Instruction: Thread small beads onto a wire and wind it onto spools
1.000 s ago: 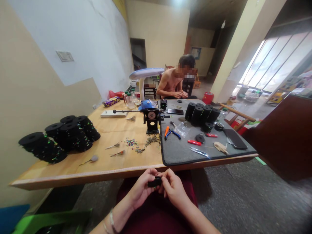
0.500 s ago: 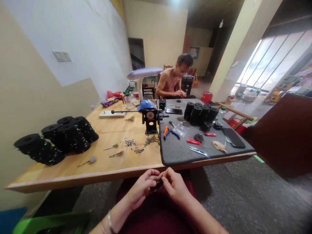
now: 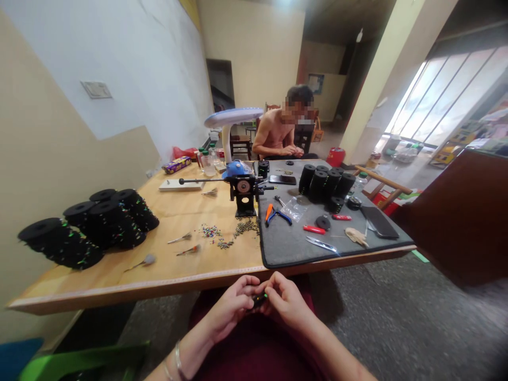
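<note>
Below the table's front edge, my left hand [image 3: 232, 307] is closed around a small black foam spool [image 3: 259, 300] with yellow and green bits on it. My right hand [image 3: 289, 301] meets it from the right, thumb and forefinger pinched beside a tiny green piece [image 3: 265, 295]; what exactly the fingertips grip is too small to tell. The fingers cover much of the spool. Ahead on the wood lie small coloured beads [image 3: 210, 231], brass-coloured pieces [image 3: 246, 227] and fine bristle-like bundles [image 3: 189, 250].
Stacked black foam rolls stand at the left [image 3: 99, 225] and on the grey mat [image 3: 270, 254]. A black winding device [image 3: 244, 193] sits mid-table. Pliers [image 3: 280, 216], scissors [image 3: 321, 244] and a phone [image 3: 282, 180] lie on the mat. Across the table sits another person [image 3: 273, 132].
The green piece now shows between the hands at the right fingertips, and more of the spool's coloured bits are visible. Both hands stay in nearly the same place; the view shifts slightly.
</note>
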A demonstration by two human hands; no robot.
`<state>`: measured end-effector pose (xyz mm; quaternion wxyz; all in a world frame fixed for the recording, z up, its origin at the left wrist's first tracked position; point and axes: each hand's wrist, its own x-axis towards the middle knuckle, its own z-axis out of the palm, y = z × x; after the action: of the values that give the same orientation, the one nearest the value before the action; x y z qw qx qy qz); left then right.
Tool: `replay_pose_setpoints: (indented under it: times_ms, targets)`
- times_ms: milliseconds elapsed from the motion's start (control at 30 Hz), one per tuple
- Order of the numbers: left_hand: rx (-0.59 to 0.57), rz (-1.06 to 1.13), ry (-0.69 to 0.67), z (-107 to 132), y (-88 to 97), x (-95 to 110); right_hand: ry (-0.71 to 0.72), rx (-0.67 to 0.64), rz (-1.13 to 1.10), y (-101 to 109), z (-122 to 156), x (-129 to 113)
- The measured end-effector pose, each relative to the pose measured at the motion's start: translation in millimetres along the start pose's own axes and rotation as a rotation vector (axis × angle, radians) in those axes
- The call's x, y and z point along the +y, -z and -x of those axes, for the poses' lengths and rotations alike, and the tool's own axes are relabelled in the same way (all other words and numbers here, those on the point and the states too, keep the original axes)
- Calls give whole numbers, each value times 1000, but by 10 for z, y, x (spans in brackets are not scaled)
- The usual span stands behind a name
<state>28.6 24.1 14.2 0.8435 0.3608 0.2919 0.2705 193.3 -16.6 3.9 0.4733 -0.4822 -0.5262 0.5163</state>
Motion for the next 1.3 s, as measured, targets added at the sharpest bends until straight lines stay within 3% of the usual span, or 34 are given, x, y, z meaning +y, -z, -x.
replay_pose_setpoints:
  times_ms: [133,300,367,533,733,933,1000,1133,1300]
  targets:
    - [14,34,-6,-14,6,-10,135,51,207,-16,54,3]
    - [129,-288,-66,-30,-4,3,331,90,558,-18,87,-64]
    - [142,-328,-44,-34,-11,-6,314,56,548,1,85,-83]
    - [78,-198,5,-37,-52,-32,215,51,444,55,72,-96]
    - [139,-266,11,-37,-101,-15,233,75,482,47,64,-69]
    - [93,-127,2,-45,-78,-50,73,-12,181,44,64,-22]
    - [80,-72,-1,-48,-86,-51,97,2,207,38,70,-8]
    - [102,-85,-13,-62,-109,-32,269,109,489,11,78,8]
    - [72,-255,-51,-77,-103,-27,331,71,589,5,81,-8]
